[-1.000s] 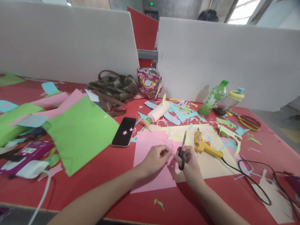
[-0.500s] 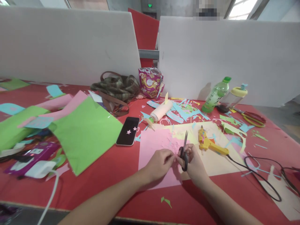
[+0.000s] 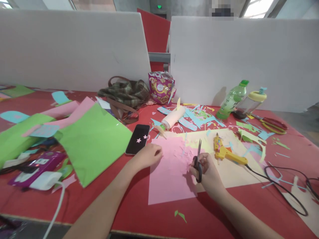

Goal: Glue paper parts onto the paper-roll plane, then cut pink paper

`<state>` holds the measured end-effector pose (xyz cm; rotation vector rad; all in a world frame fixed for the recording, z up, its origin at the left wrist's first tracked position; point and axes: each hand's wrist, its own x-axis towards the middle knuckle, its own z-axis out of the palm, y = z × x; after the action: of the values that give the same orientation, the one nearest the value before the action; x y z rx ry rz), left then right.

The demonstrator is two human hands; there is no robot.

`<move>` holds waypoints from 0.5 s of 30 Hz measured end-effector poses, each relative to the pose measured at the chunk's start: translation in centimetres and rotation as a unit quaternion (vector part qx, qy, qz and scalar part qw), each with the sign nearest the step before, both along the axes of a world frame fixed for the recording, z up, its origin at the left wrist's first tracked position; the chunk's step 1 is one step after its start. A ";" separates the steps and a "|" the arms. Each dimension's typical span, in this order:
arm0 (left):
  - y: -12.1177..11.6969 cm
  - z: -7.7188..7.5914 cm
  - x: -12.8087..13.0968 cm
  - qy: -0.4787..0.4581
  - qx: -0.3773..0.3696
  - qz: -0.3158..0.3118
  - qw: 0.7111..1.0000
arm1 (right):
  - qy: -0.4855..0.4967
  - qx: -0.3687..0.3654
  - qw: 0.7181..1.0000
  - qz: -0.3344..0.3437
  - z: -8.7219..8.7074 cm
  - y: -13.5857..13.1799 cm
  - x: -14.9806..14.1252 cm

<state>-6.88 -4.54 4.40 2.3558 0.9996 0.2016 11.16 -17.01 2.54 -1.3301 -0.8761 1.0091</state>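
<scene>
My right hand (image 3: 205,167) grips a pair of small scissors (image 3: 198,162) with dark handles, blades pointing up and away from me. It hovers over the right edge of a pink paper sheet (image 3: 171,186). Small pink paper scraps (image 3: 184,154) lie on that sheet beside the blades. My left hand (image 3: 149,155), fingers curled together, is over the sheet's upper left edge, close to a black phone (image 3: 138,139). Whatever is between those fingertips, if anything, is hidden. Two little pink paper stars (image 3: 139,140) rest on the phone's screen.
To the right, a yellow glue gun (image 3: 228,153) with a black cord lies on cream paper (image 3: 231,177). Behind are a wrapped paper roll (image 3: 173,118), a snack bag (image 3: 161,88), a green bottle (image 3: 233,99) and red-handled scissors (image 3: 274,124). Green paper (image 3: 94,142) and a purple power strip (image 3: 40,167) are left.
My left hand has moved away from the right hand, leftward toward the phone. The right hand still holds the scissors in about the same place.
</scene>
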 end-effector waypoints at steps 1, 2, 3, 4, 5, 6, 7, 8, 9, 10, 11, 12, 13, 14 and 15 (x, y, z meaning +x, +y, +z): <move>0.2 0.2 -0.5 0.016 -0.010 0.004 1.000 | -0.001 0.003 1.000 0.001 -0.1 0.0 0.0; 0.4 0.4 -0.8 0.030 -0.022 0.002 0.999 | -0.002 0.005 1.000 0.000 -0.1 -0.1 -0.1; 0.4 0.5 -1.1 0.041 -0.031 0.000 0.999 | 0.000 0.005 1.000 0.001 -0.1 -0.1 -0.1; 0.4 0.5 -1.2 0.049 -0.037 -0.002 0.998 | 0.005 0.003 1.000 0.004 -0.1 -0.2 -0.2; 0.3 0.5 -1.3 0.057 -0.041 -0.006 0.998 | 0.011 0.001 1.000 0.008 -0.1 -0.2 -0.3; 0.1 0.5 -1.2 0.063 -0.041 -0.009 0.997 | 0.017 -0.002 1.000 0.013 -0.1 -0.3 -0.3; -0.1 0.4 -1.1 0.068 -0.040 -0.011 0.997 | 0.021 -0.004 1.000 0.017 -0.1 -0.3 -0.4; -0.2 0.2 -1.0 0.073 -0.036 -0.013 0.997 | 0.025 -0.005 0.999 0.021 -0.1 -0.4 -0.4; -0.4 0.1 -0.8 0.076 -0.032 -0.013 0.997 | 0.025 -0.004 0.999 0.022 -0.1 -0.4 -0.4; -0.5 0.0 -0.6 0.079 -0.026 -0.012 0.997 | 0.025 -0.004 0.999 0.022 0.0 -0.4 -0.4; -0.7 -0.1 -0.5 0.081 -0.018 -0.010 0.997 | 0.025 -0.003 0.999 0.022 0.0 -0.5 -0.4; -0.8 -0.1 -0.4 0.084 -0.010 -0.006 0.996 | 0.026 -0.003 0.999 0.024 0.0 -0.5 -0.4; -0.8 -0.1 -0.2 0.090 0.000 -0.001 0.996 | 0.028 -0.004 0.999 0.026 0.0 -0.5 -0.4; -0.9 0.0 -0.2 0.097 0.010 0.003 0.995 | 0.030 -0.006 0.999 0.027 0.0 -0.5 -0.4; -1.0 0.1 -0.1 0.106 0.020 0.006 0.994 | 0.030 -0.009 0.999 0.026 0.0 -0.5 -0.3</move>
<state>-6.96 -5.52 4.51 2.4461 1.1182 -0.0258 10.82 -17.51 2.51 -1.2904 -0.8614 1.0942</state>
